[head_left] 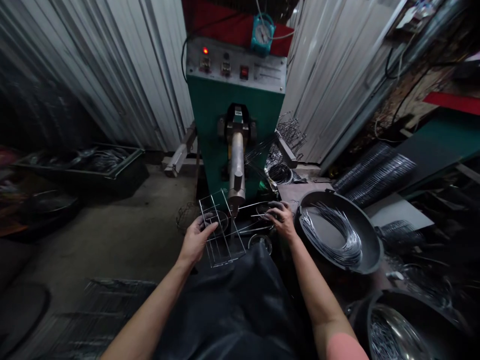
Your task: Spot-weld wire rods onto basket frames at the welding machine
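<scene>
My left hand (195,239) is closed on a rectangular wire rack (225,244), with the thumb laid over its bars. The rack is tilted, and its right side lies at the tip of a metal electrode arm (237,155). That arm juts from a green machine, which looks like a spot welder (204,115). To the right of the tip, my right hand (283,221) has its fingers curled around a thin metal wire (255,204) that runs toward the electrode. Dark finger coverings show on both hands. The exact contact at the tip is hard to make out.
A round black pan (378,235) with a coil of cut wires (352,242) stands at the right. Below it is another bin (365,325) holding small metal pieces. Wire racks (112,310) lie blurred at the lower left. A dark tray (123,172) sits by the corrugated wall (108,65).
</scene>
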`<state>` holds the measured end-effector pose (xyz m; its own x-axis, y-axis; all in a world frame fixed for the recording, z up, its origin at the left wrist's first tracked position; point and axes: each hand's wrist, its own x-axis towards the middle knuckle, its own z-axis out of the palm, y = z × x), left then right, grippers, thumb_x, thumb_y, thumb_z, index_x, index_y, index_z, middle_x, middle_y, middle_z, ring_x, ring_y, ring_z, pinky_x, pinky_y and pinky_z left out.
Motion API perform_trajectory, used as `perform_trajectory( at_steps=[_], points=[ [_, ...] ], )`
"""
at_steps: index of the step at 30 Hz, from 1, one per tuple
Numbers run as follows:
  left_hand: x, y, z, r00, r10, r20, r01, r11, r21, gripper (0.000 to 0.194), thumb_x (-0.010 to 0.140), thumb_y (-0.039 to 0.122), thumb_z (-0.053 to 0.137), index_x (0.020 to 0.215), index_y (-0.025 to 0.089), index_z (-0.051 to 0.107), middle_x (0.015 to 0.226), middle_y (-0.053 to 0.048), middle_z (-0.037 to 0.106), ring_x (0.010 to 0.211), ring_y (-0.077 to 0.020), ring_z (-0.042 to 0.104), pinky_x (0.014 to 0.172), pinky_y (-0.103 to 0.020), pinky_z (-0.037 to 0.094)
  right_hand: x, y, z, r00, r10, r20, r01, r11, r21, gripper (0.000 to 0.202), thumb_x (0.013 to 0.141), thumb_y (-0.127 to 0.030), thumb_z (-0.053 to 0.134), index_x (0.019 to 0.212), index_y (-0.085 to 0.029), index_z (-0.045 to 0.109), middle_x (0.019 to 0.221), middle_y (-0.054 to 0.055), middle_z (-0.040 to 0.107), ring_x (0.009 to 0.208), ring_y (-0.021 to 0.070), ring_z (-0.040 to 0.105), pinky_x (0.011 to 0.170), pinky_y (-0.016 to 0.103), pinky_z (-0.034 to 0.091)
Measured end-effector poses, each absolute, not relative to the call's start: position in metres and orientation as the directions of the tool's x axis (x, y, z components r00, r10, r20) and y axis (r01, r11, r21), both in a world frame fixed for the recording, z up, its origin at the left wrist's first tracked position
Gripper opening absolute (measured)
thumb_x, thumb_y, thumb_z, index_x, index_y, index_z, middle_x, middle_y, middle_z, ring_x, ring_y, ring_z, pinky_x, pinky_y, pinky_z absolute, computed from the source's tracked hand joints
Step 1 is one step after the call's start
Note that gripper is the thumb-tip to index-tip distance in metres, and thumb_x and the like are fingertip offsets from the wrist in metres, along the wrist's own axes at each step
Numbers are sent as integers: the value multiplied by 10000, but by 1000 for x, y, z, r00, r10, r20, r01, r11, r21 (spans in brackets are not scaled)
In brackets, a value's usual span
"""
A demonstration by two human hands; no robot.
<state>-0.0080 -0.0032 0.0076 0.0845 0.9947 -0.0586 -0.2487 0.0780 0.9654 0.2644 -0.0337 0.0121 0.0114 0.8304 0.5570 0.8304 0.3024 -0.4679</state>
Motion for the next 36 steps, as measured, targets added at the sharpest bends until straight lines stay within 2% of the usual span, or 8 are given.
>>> perform_trajectory(
  at_steps=[5,13,16,29,36],
  points=[
    [-7,0,8,99,994,-56,-257,79,963,473,580,340,761,988,147,619,910,-50,646,847,-168,574,833,-314,412,248,-37,18,-133,862,490,813,377,-444,94,795,-330,636,801,-257,695,1093,18,627,1049,240,417,918,391,368],
    [-7,-6,9,121,991,-64,-197,87,976,480,588,353,752,1001,148,619,825,-22,631,799,-159,564,799,-291,413,228,-23,10,-118,868,482,781,381,-494,74,770,-339,663,786,-281,704,1199,0,579,1094,250,392,942,408,364],
    [-8,-8,11,109,992,-64,-188,84,979,478,579,363,756,989,160,621,773,-5,618,763,-157,563,776,-293,427,230,-22,7,-130,877,463,769,383,-511,67,770,-334,664,787,-281,702,1166,4,603,1086,247,401,938,414,363],
    [-5,3,10,146,987,-62,-269,99,958,489,555,345,772,978,142,631,847,-43,657,816,-173,583,807,-316,426,234,-13,17,-179,866,466,755,424,-499,64,779,-320,661,784,-263,689,1104,3,634,1022,220,432,915,379,356],
    [-4,10,10,134,985,-104,-310,142,940,527,487,331,807,946,136,636,871,-51,666,822,-170,592,814,-304,428,235,-4,19,-196,865,463,748,437,-500,89,790,-334,646,769,-260,690,1078,15,643,1004,220,449,903,386,362]
  ],
)
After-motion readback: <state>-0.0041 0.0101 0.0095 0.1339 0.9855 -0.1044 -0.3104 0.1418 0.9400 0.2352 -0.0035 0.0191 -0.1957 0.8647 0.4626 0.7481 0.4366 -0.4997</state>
